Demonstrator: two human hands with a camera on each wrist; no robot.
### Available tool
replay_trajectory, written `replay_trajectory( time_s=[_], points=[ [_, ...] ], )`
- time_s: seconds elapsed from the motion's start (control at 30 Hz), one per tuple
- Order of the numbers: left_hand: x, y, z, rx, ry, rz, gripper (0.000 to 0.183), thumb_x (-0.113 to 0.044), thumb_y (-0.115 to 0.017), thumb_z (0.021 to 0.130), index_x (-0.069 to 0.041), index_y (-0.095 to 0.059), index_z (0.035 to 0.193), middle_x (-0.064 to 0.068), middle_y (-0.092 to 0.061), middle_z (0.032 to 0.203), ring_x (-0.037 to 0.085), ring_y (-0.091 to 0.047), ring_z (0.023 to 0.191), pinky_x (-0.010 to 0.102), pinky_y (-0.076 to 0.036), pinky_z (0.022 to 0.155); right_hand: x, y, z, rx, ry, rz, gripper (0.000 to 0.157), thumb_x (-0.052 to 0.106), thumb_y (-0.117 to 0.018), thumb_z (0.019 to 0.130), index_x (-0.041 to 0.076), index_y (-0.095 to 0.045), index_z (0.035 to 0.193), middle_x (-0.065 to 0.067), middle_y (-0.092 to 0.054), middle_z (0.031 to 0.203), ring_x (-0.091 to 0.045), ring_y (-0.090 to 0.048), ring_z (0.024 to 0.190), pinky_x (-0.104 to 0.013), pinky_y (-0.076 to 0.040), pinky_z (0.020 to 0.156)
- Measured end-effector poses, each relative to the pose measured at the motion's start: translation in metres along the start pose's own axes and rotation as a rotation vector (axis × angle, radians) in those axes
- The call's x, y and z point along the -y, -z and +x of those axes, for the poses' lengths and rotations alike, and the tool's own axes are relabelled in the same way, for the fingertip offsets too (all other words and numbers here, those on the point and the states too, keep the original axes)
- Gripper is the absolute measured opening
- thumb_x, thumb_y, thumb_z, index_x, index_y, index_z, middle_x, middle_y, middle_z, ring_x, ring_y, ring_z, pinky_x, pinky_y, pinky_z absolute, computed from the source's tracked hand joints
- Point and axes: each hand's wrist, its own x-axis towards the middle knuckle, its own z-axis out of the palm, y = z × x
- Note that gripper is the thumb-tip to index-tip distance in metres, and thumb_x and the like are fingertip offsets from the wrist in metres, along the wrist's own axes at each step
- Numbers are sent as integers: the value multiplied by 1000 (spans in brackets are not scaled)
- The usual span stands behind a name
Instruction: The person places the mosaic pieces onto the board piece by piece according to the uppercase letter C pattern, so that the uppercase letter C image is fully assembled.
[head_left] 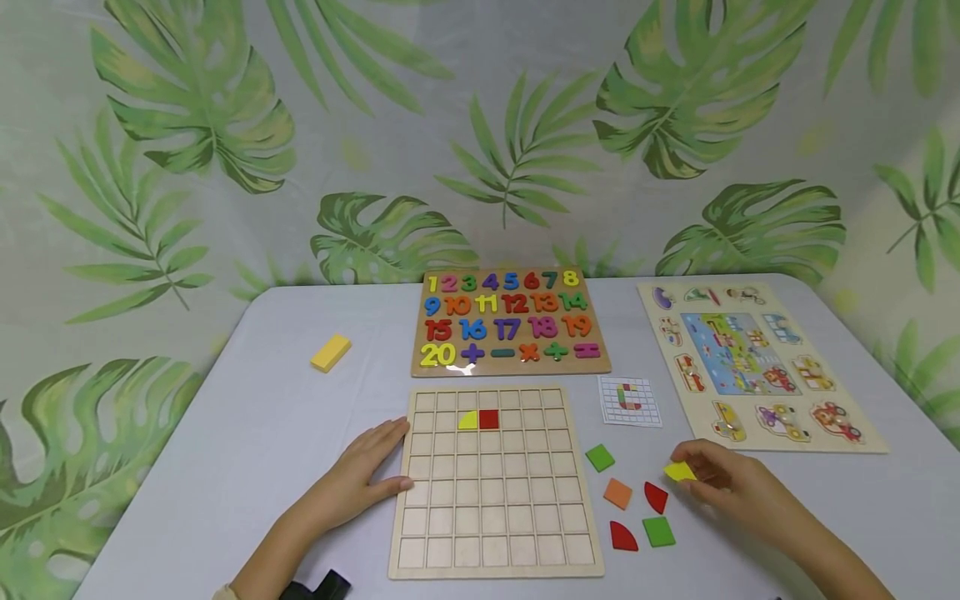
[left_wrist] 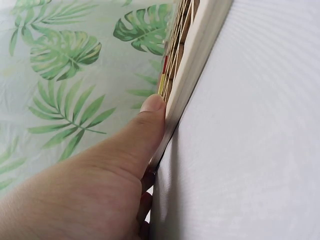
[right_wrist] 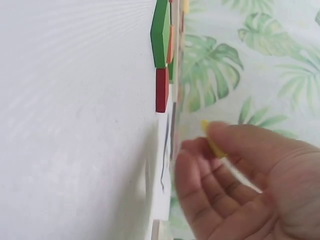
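The person is wearing a pale beige sleeve, its edge just showing at the head view's lower left; near that forearm a black angular piece is showing, its attachment unclear; left hand and right hand are going bare

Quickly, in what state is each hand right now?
Left hand: open, touching the wooden grid board.
Right hand: closed, pinching a yellow piece.

On the brown rectangular wooden board stand thick coloured numerals 1 to 20, followed along the bottom row by coloured signs: +, −, ×, ÷, =.
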Motion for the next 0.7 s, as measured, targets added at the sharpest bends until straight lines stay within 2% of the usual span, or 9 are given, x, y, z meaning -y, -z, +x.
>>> replay_trajectory(
  time_s=[0.13,0.2,0.3,0.4,0.5,0.6,0.7],
  points=[
    [0,0,0,1,4,-2,78,-52,-57,81,-9,-30,141,7,-28,144,28,-21,132,49,-19,103,5,-2,8,38,53,238,28,2,-63,82,3,-59,110,-8,-60,105,-7,-57,93,-16,-47,77],
    [0,0,0,3,7,-2,78,-52,-57,81,-9,-30,141,7,-28,144,28,-21,132,49,-19,103,9,-3,12,76,87,339,30,1,-57,87,0,-56,117,-13,-57,107,-10,-57,94,-18,-47,77],
    [0,0,0,4,8,-1,78,-52,-57,81,-10,-30,141,7,-28,144,27,-21,132,49,-19,103,16,-6,21,129,117,409,33,0,-50,90,-1,-52,123,-13,-55,105,-14,-55,93,-20,-48,75],
    [0,0,0,0,4,-4,77,-51,-57,81,-9,-31,141,7,-28,144,28,-21,132,49,-19,103,23,-12,32,170,62,440,35,5,-49,92,1,-49,127,-12,-52,113,-15,-55,93,-24,-49,75],
    [0,0,0,-3,2,-5,77,-51,-57,81,-9,-31,141,8,-28,144,28,-21,132,50,-20,103,30,-19,43,209,-17,551,34,7,-51,92,-4,-44,124,-20,-45,117,-24,-58,93,-32,-50,78],
    [0,0,0,-3,1,-6,77,-50,-57,81,-9,-31,141,8,-28,144,28,-21,132,50,-20,103,35,-26,55,220,-68,623,27,7,-52,91,-7,-44,113,-24,-45,110,-31,-59,90,-32,-49,79],
    [0,1,0,-2,-1,-4,77,-50,-57,81,-9,-31,141,7,-28,144,28,-21,131,50,-20,103,43,-31,68,225,-64,631,21,8,-54,90,-4,-49,106,-21,-50,104,-33,-60,88,-29,-49,79]
  ],
)
